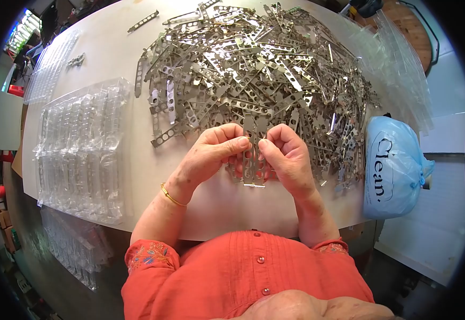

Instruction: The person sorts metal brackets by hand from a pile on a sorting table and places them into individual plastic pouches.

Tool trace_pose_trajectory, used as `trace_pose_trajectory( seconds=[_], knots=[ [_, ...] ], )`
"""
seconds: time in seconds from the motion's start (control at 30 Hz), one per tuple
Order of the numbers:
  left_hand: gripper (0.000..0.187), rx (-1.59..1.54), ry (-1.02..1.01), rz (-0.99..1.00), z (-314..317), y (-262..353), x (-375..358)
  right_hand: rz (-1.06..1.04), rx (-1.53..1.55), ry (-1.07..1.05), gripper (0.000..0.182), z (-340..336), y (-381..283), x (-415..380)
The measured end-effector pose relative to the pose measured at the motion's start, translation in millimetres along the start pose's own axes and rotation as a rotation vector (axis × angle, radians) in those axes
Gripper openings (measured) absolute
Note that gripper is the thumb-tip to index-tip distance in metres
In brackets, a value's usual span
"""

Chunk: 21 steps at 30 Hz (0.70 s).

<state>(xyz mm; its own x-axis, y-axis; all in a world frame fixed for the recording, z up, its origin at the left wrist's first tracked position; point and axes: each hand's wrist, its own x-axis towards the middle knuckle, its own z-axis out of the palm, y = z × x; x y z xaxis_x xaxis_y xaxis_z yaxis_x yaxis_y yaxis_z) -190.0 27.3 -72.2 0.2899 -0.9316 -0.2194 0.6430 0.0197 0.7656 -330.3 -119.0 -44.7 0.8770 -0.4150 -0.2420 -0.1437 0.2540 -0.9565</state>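
In front of my chest, my left hand (215, 151) and my right hand (290, 160) face each other with thumbs and fingers pinched. Between them are flat metal strips with round holes (249, 169), at least two side by side and roughly upright in view. Each hand grips the strips by one long side. Fingers behind the strips are partly hidden. Just beyond my hands lies a large heap of similar perforated metal strips (232, 69), tangled in many directions.
Clear plastic packs of strips (80, 152) lie at the left of the white table (200, 226). Ribbed clear trays (51, 64) are behind them, with more plastic trays (75, 242) below the edge. A blue bag marked "Clean." (395, 168) and clear sheets (398, 64) are at right.
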Motion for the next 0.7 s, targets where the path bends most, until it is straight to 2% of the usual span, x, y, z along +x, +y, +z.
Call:
trace_pose_trajectory(
  seconds=[0.7],
  knots=[
    [0.020, 0.045, -0.013, 0.001, -2.4, -1.0, -0.9, 0.017, 0.023, -0.033, 0.013, 2.0, -2.1, -1.7]
  ],
)
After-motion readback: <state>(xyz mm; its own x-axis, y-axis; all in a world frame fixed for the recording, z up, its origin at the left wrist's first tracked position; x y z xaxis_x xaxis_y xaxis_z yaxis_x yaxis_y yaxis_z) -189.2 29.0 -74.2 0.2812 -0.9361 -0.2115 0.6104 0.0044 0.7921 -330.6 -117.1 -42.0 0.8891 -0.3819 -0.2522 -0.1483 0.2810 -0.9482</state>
